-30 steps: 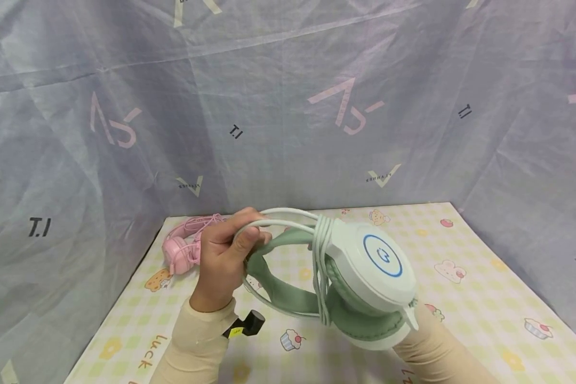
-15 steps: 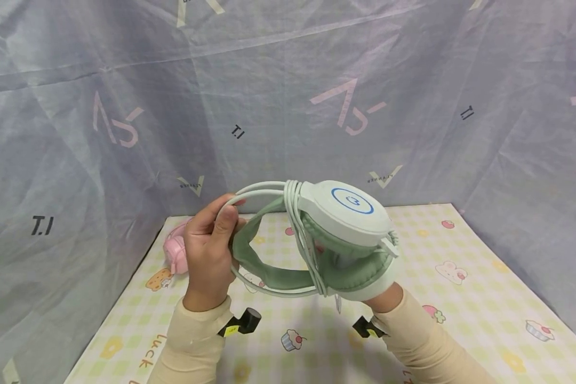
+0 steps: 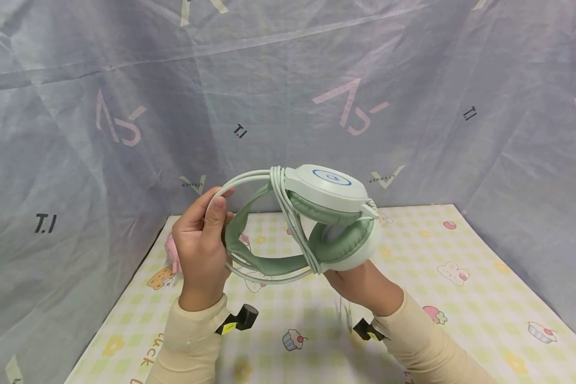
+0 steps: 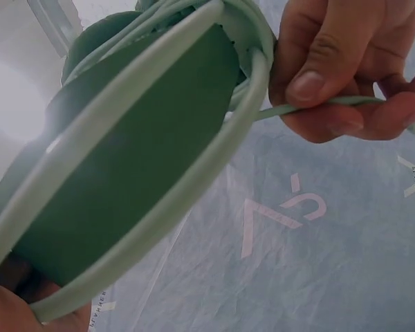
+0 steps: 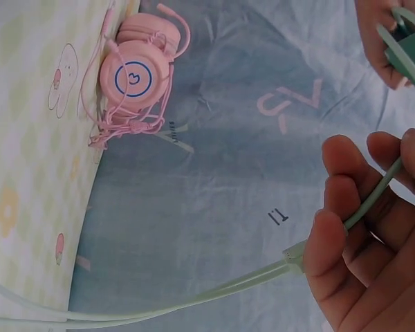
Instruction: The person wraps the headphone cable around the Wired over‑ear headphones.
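Observation:
A pair of white-and-green headphones (image 3: 333, 205) hangs above the table, earcups to the right. My left hand (image 3: 199, 248) grips the headband, thumb toward me. Several turns of pale green cable (image 3: 293, 224) wrap across the headphones beside the earcups. Below the lower earcup, my right hand (image 3: 365, 288) has its fingers partly hidden in the head view. The left wrist view shows the right thumb and fingers pinching a strand of the cable (image 4: 273, 111). In the right wrist view a splitter piece (image 5: 294, 259) sits on the cable by the curled fingers, and two loose strands trail away.
Pink headphones (image 5: 135, 76) with their own bundled cable lie at the table's back left, mostly behind my left hand in the head view. A checked, cartoon-printed cloth (image 3: 441, 330) covers the table. Grey-blue fabric (image 3: 288, 106) hangs around the back and sides.
The headphones have moved up and left, tipping so the upper earcup's face points more upward. My right hand, hidden behind the earcups at first, now shows below them. The left hand keeps its grip.

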`<state>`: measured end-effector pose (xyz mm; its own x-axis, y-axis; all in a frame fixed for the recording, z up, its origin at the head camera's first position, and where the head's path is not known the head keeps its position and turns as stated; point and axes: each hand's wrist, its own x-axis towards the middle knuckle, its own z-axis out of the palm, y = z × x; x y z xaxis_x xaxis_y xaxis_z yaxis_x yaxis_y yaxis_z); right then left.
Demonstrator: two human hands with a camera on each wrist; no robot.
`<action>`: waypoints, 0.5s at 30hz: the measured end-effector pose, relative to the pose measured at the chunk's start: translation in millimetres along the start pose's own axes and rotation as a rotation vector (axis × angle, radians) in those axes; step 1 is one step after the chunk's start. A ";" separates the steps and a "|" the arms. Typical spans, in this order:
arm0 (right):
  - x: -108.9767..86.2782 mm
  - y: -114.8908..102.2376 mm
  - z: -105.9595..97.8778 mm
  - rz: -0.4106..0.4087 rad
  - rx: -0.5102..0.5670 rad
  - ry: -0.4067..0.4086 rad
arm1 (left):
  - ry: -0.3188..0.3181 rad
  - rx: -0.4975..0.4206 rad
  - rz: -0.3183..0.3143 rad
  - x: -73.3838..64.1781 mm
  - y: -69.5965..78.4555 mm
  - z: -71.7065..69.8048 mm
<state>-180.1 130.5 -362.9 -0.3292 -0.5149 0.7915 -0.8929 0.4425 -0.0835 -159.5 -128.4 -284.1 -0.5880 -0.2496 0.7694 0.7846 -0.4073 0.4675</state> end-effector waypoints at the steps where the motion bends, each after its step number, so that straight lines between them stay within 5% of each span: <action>1: 1.4 -1.0 -0.7 0.009 0.014 -0.010 | 0.008 0.011 0.003 0.1 -0.2 0.0; 15: 8.5 -7.3 -6.0 0.065 0.067 -0.126 | 0.080 0.094 0.033 3.7 1.3 1.2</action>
<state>-174.6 127.4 -352.0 -0.4189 -0.5768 0.7013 -0.8857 0.4297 -0.1756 -160.5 -128.8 -280.1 -0.5722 -0.3324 0.7497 0.8167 -0.3141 0.4840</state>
